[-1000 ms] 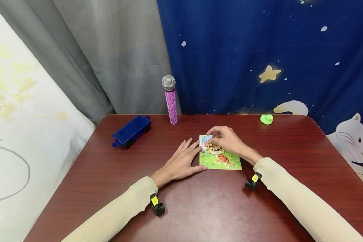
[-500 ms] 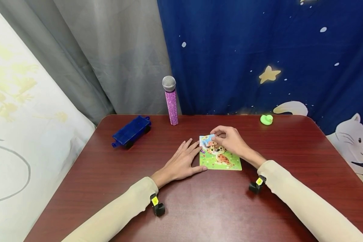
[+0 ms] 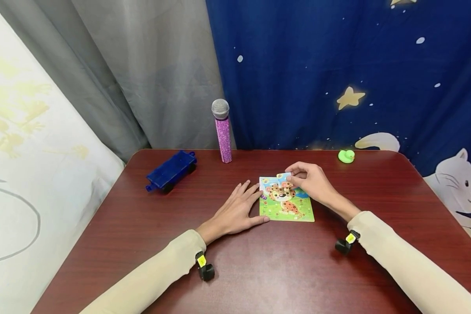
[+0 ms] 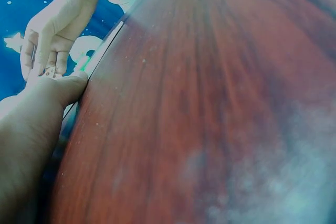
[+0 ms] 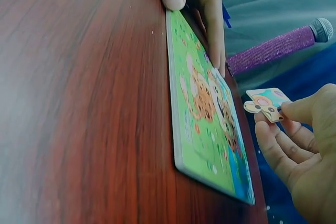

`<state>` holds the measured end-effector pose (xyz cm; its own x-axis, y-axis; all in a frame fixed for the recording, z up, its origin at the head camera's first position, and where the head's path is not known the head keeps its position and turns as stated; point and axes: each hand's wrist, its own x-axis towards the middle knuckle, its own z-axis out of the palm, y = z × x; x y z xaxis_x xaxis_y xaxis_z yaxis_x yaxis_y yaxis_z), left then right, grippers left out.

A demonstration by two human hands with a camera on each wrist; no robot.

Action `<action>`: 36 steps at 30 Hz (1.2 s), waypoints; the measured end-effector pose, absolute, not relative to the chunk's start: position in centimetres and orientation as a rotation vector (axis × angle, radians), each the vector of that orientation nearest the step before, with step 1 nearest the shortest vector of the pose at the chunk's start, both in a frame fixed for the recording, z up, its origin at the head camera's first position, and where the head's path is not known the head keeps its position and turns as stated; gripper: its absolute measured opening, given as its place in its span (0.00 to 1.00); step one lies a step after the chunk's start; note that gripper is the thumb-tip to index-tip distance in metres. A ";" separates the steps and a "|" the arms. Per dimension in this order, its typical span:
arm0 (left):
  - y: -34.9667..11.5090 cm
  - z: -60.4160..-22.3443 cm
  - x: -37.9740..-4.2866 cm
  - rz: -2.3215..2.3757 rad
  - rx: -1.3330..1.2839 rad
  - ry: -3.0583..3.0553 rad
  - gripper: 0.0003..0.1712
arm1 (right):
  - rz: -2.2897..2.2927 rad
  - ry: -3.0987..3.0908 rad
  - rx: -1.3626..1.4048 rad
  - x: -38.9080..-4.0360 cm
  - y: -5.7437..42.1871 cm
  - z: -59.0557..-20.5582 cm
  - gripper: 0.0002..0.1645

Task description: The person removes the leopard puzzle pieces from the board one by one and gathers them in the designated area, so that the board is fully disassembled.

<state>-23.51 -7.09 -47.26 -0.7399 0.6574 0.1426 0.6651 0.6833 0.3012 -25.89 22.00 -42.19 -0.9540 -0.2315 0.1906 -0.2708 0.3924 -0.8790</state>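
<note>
A flat green puzzle board (image 3: pixel 272 213) with a spotted leopard cub picture lies on the table. My right hand (image 3: pixel 313 183) pinches a small puzzle piece (image 3: pixel 283 178) between thumb and fingers over the board's far edge. In the right wrist view the puzzle piece (image 5: pixel 266 103) shows a knob and part of a spotted ear, raised off the puzzle board (image 5: pixel 197 135). My left hand (image 3: pixel 235 213) lies with fingers spread at the board's left side, thumb on its near left corner and fingertips along the left edge. The left wrist view shows little of the board.
On the reddish-brown table (image 3: pixel 255 274), a blue toy wagon (image 3: pixel 170 171) sits at the back left. A purple glittery microphone (image 3: pixel 223 135) stands upright near the back edge. A green toy duck (image 3: pixel 346 156) is at the back right. Curtains (image 3: pixel 298 78) hang behind.
My right hand has moved to the right with the puzzle piece, from the board's far left corner toward the middle of its far edge. The left hand has stayed in place.
</note>
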 end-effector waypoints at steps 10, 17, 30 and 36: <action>-7.1 -47.2 -23.4 -0.524 -1.125 -2.860 0.53 | 1.621 -2.569 0.433 -25.3 24.6 -42.5 0.13; -7.1 -47.3 -23.3 -0.527 -1.131 -2.858 0.53 | 1.590 -2.586 0.389 -24.8 26.5 -42.7 0.13; -7.1 -47.4 -23.3 -0.549 -1.135 -2.850 0.52 | 1.563 -2.603 0.344 -23.7 29.3 -43.1 0.15; -7.1 -47.3 -23.3 -0.541 -1.133 -2.854 0.52 | 1.506 -2.625 0.316 -23.8 30.7 -43.8 0.16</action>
<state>-23.34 -7.15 -47.28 -0.7357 0.6611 0.1475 0.6692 0.6757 0.3091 -23.82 30.65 -43.76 -0.9737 -0.1298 0.1874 -0.2273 0.4901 -0.8415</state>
